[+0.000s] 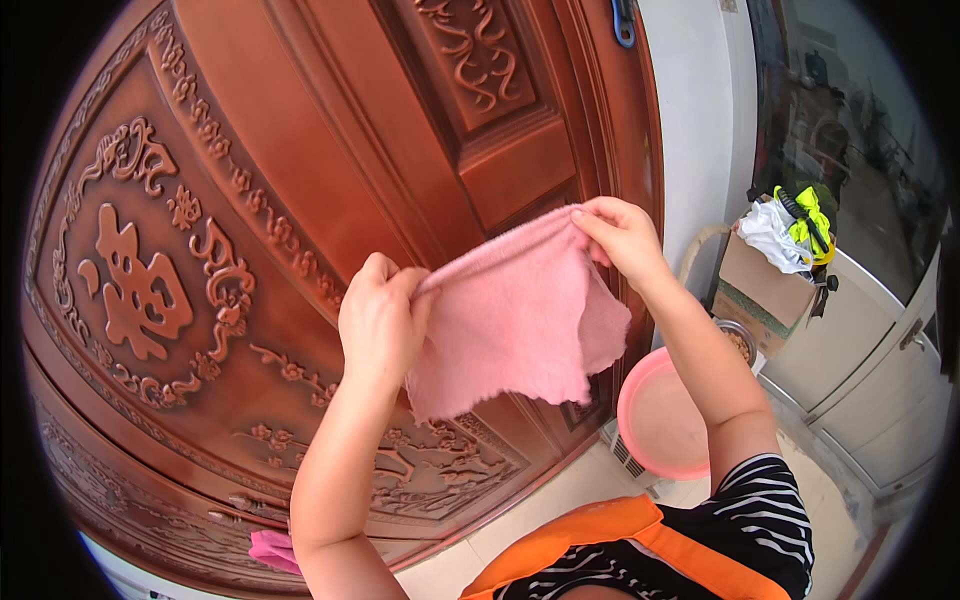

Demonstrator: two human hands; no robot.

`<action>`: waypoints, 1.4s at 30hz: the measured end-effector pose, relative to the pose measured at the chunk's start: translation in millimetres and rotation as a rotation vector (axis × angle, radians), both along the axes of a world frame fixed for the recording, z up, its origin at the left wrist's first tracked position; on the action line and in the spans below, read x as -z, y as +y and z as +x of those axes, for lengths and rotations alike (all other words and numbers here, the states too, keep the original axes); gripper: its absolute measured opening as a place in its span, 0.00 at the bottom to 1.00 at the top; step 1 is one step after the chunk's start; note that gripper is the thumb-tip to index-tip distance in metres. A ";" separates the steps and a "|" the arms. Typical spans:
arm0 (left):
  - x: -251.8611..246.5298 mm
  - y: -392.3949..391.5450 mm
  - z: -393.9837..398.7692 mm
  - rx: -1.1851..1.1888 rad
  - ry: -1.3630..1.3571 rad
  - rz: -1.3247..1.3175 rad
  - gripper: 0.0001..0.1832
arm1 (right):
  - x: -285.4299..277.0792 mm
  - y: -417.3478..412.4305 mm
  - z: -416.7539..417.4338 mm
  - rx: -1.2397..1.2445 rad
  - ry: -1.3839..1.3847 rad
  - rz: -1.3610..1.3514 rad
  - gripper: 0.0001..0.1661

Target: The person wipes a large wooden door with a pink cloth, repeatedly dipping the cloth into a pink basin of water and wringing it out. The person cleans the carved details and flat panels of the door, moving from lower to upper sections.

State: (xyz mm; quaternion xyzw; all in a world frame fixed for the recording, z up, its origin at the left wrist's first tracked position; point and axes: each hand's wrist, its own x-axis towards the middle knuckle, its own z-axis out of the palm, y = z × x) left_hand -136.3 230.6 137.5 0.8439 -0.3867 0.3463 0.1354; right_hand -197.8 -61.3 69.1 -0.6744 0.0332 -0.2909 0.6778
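A pink fleecy cloth (502,330) hangs between my two hands in front of a carved reddish-brown door (322,165). My left hand (382,322) grips its upper left corner, knuckles towards me. At the upper right corner, my right hand (619,236) pinches the cloth between thumb and fingers. The top edge is stretched and folded over between them, slanting up to the right. Below, the ragged lower edge hangs loose, with a second fold at the right. Whether the cloth touches the door cannot be told.
A pink basin (626,409) of cloudy liquid stands low at the right. Behind it are a metal bowl (739,341) and a cardboard box (765,277) topped with white plastic and a yellow-green item. A darker pink cloth (274,551) hangs near the door handles (244,506).
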 end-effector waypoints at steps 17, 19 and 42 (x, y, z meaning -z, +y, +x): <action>-152.8 -199.5 148.5 -0.141 -1.084 -0.214 0.31 | -165.6 -18.0 207.4 0.861 -0.832 -0.806 0.33; -133.5 -214.3 147.1 -0.116 -1.144 -0.137 0.33 | -134.5 -22.9 204.1 0.828 -0.873 -0.613 0.31; 249.2 -204.0 118.4 0.273 -0.129 0.617 0.35 | 309.9 49.1 168.2 0.705 0.231 -0.340 0.47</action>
